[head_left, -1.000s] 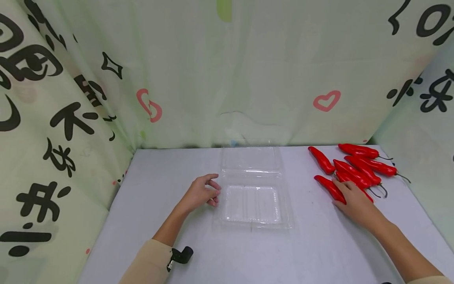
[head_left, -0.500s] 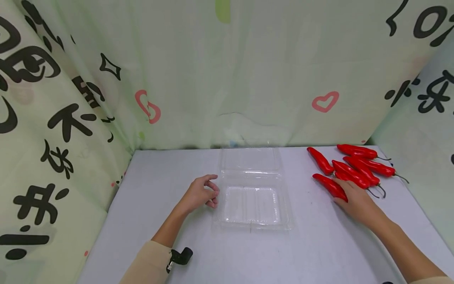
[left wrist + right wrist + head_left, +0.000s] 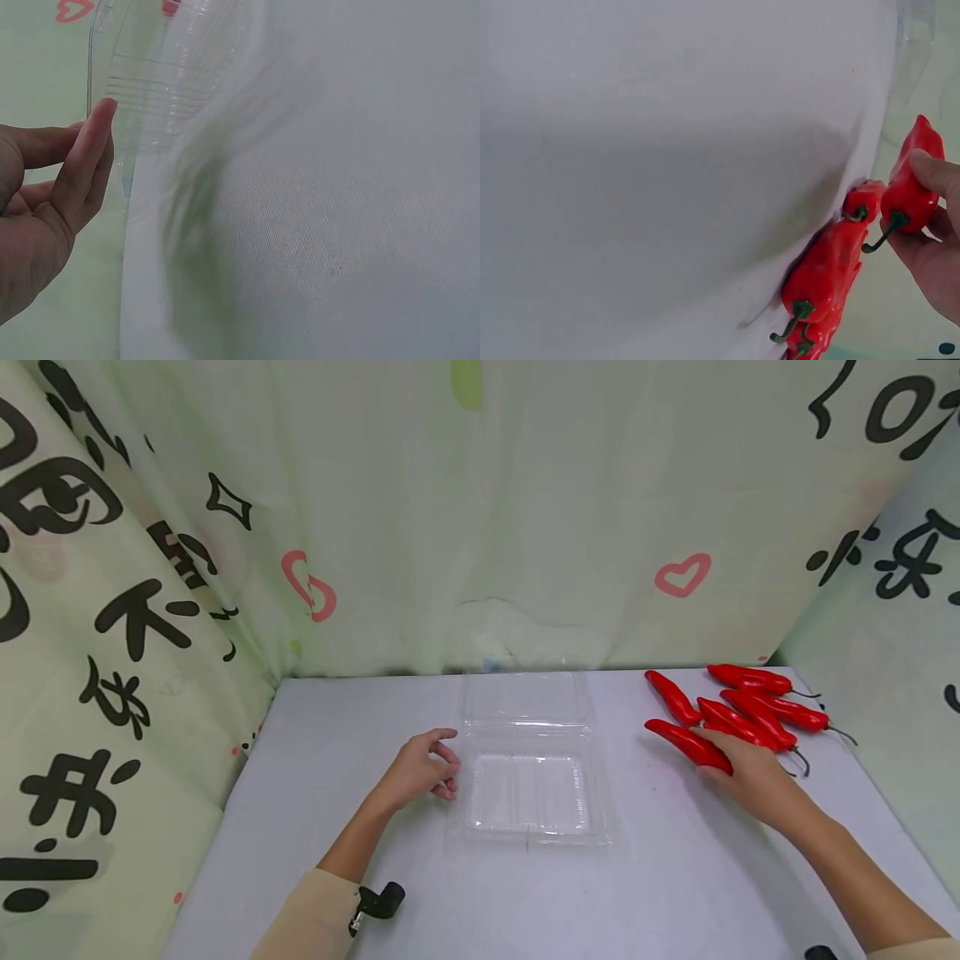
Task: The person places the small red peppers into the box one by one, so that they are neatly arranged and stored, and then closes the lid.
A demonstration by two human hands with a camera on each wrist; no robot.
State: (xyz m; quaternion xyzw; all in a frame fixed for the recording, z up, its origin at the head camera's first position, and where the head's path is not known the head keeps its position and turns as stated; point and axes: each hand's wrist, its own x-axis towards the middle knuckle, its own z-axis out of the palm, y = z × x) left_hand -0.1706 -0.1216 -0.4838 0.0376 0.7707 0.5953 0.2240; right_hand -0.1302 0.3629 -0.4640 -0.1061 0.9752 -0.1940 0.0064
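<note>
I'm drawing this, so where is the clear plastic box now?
In the head view, the clear plastic box lies on the table, just right of the left hand and left of the red peppers.

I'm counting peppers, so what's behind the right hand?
Behind the right hand, loose red peppers lie on the white table. In the head view, the hand hides part of that group and of the held pepper; whether more lie hidden, I can't tell.
</note>
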